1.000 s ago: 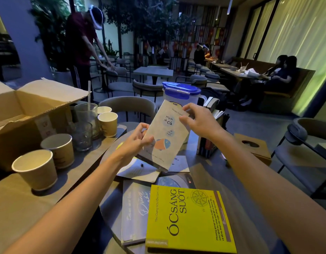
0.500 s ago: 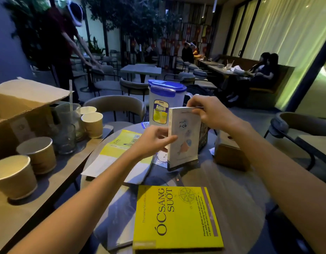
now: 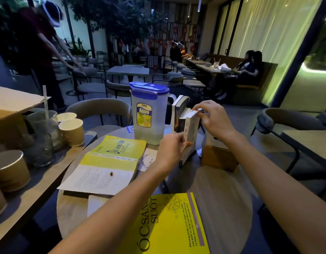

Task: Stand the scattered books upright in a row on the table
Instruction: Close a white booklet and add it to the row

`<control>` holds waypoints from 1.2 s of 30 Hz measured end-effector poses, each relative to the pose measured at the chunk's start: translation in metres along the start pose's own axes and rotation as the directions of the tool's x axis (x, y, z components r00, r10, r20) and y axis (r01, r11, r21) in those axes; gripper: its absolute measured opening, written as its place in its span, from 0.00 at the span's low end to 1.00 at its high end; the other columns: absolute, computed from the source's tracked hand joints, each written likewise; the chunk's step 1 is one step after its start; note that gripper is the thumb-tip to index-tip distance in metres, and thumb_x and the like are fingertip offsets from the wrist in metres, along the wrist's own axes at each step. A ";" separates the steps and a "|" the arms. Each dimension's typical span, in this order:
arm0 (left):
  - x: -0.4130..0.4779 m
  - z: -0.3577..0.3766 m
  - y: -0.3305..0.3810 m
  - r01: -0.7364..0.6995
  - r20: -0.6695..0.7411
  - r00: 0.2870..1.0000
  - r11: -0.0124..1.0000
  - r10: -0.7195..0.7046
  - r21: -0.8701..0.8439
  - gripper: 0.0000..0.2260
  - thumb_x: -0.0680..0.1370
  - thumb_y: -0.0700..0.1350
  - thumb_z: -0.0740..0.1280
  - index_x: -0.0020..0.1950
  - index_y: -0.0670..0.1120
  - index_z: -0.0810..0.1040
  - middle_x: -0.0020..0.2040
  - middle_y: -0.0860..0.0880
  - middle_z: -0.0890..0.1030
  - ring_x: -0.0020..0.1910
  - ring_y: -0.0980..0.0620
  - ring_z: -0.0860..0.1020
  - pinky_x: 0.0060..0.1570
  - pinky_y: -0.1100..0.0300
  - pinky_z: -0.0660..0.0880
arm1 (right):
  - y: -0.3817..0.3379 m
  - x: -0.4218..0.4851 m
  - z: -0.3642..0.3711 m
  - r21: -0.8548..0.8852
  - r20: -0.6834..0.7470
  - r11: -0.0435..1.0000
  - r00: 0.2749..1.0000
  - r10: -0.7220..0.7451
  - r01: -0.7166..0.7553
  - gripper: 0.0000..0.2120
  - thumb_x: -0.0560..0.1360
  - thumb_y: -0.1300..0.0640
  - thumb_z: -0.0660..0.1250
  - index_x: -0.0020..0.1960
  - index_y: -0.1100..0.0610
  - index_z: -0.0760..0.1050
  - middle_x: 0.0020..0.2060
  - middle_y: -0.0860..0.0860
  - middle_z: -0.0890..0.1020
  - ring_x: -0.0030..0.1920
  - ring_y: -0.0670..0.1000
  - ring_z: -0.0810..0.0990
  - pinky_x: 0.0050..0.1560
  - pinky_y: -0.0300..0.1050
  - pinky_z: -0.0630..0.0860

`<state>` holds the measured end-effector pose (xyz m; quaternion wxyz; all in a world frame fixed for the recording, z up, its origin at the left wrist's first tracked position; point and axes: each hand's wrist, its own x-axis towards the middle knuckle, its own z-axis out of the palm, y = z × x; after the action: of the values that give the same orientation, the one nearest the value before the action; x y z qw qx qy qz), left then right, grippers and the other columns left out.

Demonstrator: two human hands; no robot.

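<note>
I am setting a thin pale paperback book [image 3: 190, 136] upright against the short row of standing books [image 3: 180, 114] at the far side of the round wooden table [image 3: 222, 198]. My left hand [image 3: 174, 145] pinches its near edge; my right hand [image 3: 213, 116] clamps its top. Next (I judge) comes releasing it, then fetching the glossy yellow book [image 3: 169, 226] lying flat nearest me.

Single view only, worn on the person's head. It looks forward and down across the round table [image 3: 222, 208], close above it, with both forearms entering from the bottom edge. The plastic jug [image 3: 149, 114] sits near centre frame; behind the jug, the café seating recedes. Wide-angle distortion bends the edges.
</note>
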<state>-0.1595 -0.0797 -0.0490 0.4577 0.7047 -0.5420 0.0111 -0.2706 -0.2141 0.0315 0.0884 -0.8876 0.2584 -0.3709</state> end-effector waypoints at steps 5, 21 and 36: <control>0.009 0.007 0.001 0.058 -0.043 0.997 0.998 -0.057 0.023 0.10 0.76 0.51 0.73 0.45 0.47 0.76 0.47 0.48 0.83 0.45 0.53 0.79 0.42 0.58 0.79 | -0.003 -0.003 0.003 0.107 0.096 0.992 0.994 0.059 -0.070 0.17 0.77 0.66 0.63 0.65 0.56 0.76 0.58 0.53 0.80 0.50 0.52 0.80 0.51 0.51 0.80; 0.034 -0.013 -0.033 0.289 0.020 0.957 0.955 -0.288 -0.065 0.40 0.69 0.56 0.79 0.75 0.46 0.65 0.63 0.44 0.76 0.61 0.47 0.76 0.57 0.53 0.75 | 0.002 -0.014 0.029 0.219 0.388 0.932 0.902 0.188 -0.289 0.63 0.66 0.44 0.80 0.79 0.40 0.32 0.77 0.55 0.66 0.71 0.57 0.73 0.67 0.59 0.75; 0.034 0.001 -0.039 0.157 0.077 0.987 0.958 -0.143 -0.240 0.29 0.72 0.44 0.78 0.70 0.47 0.72 0.57 0.52 0.80 0.55 0.58 0.77 0.45 0.72 0.73 | 0.002 -0.028 0.036 0.255 0.518 0.873 0.821 0.239 -0.415 0.46 0.74 0.54 0.76 0.81 0.44 0.49 0.73 0.54 0.72 0.60 0.52 0.82 0.45 0.47 0.85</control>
<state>-0.1157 -0.1065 -0.0572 0.5244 0.6820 -0.4975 -0.1116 -0.2626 -0.2027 -0.0118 0.3712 -0.8605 0.3083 -0.1637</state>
